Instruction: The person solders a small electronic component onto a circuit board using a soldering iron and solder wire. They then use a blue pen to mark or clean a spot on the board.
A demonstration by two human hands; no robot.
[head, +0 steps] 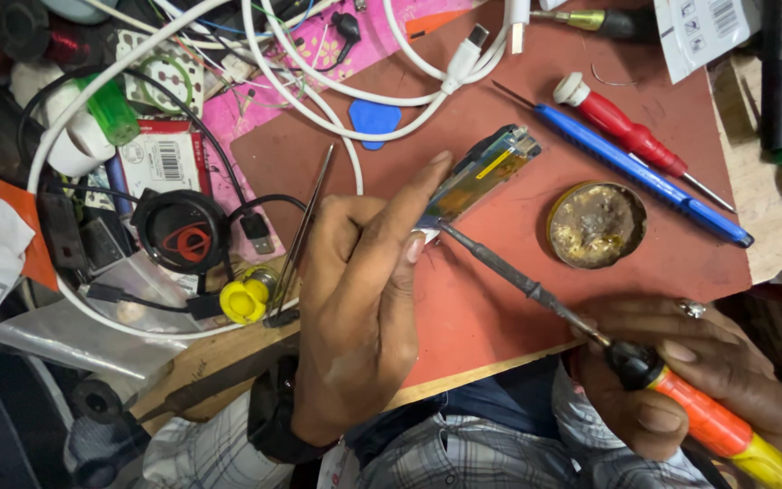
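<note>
Pinching the near end of a small circuit board (480, 172), the left hand (359, 299) lay across the middle of the red-brown mat (491, 308), its forefinger stretched along the board's edge and its thumb pressed in from below. The board rested tilted on the mat, its far end pointing up toward the blue screwdriver (644, 177). The right hand (699, 380) was closed around the orange and yellow handle of a soldering iron (681, 403), whose thin dark shaft ran up and left so that its tip met the board just beside the left thumb; whether the tip actually touched the board or only the thumb's edge was hard to tell from this angle. A ring showed on one finger of that hand.

Near the iron's shaft, a round tin of brownish flux (596, 225) sat on the mat, close to the blue screwdriver and apart from the board. A red-handled screwdriver (631, 136) lay just beyond the blue one. Tweezers (300, 235) lay at the mat's left edge, beside the left hand's knuckles. A blue pick (374, 120) rested higher up among loops of white cable (337, 86).
</note>
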